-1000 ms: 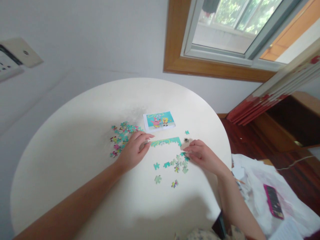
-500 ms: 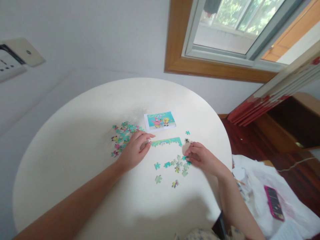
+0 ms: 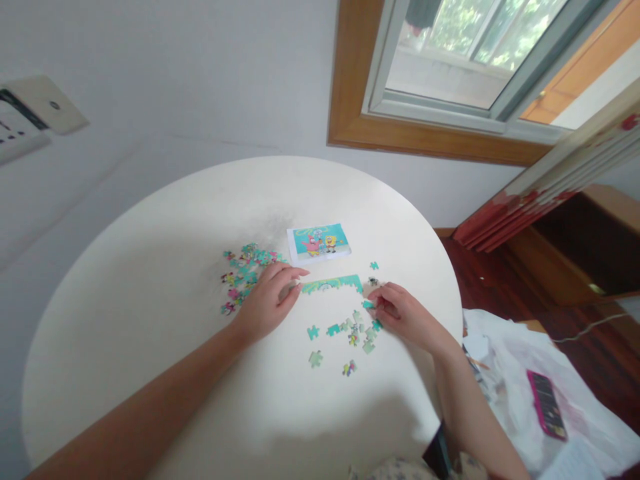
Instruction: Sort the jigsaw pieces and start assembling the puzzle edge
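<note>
A joined strip of jigsaw puzzle [image 3: 333, 285], teal with pale green swirls, lies flat on the white round table [image 3: 165, 320]. My left hand [image 3: 267, 300] rests at the strip's left end, thumb and fingers apart. Pinched in my right hand [image 3: 403, 315] is a teal puzzle piece [image 3: 368, 305], just below the strip's right end. Loose pale green and teal pieces [image 3: 369, 347] are scattered nearer to me, some close under my right hand. Beyond the strip lies a picture card [image 3: 320, 242] with cartoon figures.
A heap of mixed puzzle pieces [image 3: 245, 273] spreads left of the card, partly behind my left hand. Two small pieces, one of them teal [image 3: 374, 265], lie beyond my right hand. Right of the table, a pink-edged phone [image 3: 547, 405] lies on white plastic bags [image 3: 590, 427].
My right hand has shifted slightly up with the teal piece, away from the loose pieces and closer to the strip's right end. My left hand stays in place.
</note>
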A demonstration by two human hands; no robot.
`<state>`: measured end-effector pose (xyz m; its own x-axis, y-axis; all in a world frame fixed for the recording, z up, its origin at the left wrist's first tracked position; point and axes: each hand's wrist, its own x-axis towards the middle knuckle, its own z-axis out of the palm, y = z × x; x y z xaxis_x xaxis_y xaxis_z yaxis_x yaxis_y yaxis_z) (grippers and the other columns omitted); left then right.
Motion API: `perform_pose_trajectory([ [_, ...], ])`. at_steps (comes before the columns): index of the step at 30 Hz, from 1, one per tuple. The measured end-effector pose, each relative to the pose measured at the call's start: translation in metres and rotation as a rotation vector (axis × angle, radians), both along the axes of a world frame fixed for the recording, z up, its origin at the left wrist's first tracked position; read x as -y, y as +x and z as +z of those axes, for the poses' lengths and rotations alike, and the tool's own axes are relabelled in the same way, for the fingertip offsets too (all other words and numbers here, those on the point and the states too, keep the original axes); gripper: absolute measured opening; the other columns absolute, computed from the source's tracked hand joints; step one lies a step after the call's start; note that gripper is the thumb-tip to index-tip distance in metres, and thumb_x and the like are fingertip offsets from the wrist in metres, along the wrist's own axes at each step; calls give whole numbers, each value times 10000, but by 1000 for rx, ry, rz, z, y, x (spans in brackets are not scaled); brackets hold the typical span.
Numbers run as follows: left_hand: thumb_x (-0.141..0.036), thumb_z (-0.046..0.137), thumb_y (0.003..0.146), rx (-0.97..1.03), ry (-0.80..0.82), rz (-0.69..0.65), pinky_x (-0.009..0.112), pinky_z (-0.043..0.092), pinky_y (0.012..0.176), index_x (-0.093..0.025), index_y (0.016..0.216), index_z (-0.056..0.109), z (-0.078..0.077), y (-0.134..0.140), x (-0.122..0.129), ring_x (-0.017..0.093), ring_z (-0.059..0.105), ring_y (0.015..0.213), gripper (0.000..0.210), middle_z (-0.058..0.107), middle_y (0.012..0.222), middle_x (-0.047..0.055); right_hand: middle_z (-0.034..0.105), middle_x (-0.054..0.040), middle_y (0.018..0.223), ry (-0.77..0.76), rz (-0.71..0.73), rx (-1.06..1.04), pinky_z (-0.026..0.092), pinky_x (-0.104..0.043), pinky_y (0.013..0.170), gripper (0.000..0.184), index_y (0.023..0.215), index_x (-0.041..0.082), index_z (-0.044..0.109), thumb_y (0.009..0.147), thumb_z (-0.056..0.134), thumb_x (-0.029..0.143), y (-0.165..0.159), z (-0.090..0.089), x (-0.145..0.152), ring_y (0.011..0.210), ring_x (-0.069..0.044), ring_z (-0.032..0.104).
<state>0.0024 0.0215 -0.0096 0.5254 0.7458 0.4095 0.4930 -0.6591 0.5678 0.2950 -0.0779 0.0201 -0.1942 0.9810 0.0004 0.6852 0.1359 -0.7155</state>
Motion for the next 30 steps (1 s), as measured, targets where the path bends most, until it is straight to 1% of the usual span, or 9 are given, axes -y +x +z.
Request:
perform_pose_trajectory([
  [3,-208,468,946,0,9,-3,362,427,978,-202,1112,598,-1,0,0,210,539,1058,211,579,1054,59,546,-45,930,-16,0,-3,483,-266,669,225,1044,189,638,841,581,112,0,0,0,717,-133,554],
  [6,-199,467,944,5,17,-4,359,426,976,-201,1104,599,-1,0,0,209,538,1057,207,581,1050,57,539,-48,941,-37,5,4,476,-259,664,213,1019,188,661,850,561,106,1,-1,-1,707,-124,552],
  [12,-211,471,948,-8,8,-3,364,425,976,-198,1110,597,-1,1,-1,211,534,1058,205,582,1054,60,547,-48,925,-21,12,5,466,-261,663,188,977,182,667,854,543,112,3,-2,-1,701,-124,559],
  [15,-221,470,949,-9,4,2,369,429,977,-204,1111,597,-1,1,-1,213,537,1059,207,583,1056,59,548,-49,922,-32,-26,6,462,-263,657,189,970,178,668,850,537,115,8,-5,-1,696,-125,555],
  [19,-223,468,946,-3,10,6,371,432,972,-201,1105,600,-1,1,-1,215,540,1052,207,585,1046,59,545,-54,918,15,-118,31,463,-275,672,245,1006,174,674,850,503,95,16,-10,-1,728,-139,554],
  [21,-221,465,948,-3,13,3,372,430,973,-198,1108,600,-1,1,-1,215,540,1050,211,586,1046,60,544,-55,923,30,-135,33,466,-278,670,249,1014,173,674,854,497,100,18,-11,0,729,-141,554],
  [26,-222,471,952,5,16,-4,372,425,974,-192,1113,601,0,1,-1,213,538,1045,209,584,1044,61,550,-62,1016,-22,-70,0,488,-285,692,274,1057,200,655,847,511,99,19,1,8,753,-137,578],
  [30,-222,470,952,12,11,-9,371,430,974,-197,1118,601,0,0,-1,211,539,1049,213,581,1050,61,561,-71,1064,-86,60,-40,516,-301,747,273,1077,215,655,839,561,122,21,8,17,813,-148,614],
])
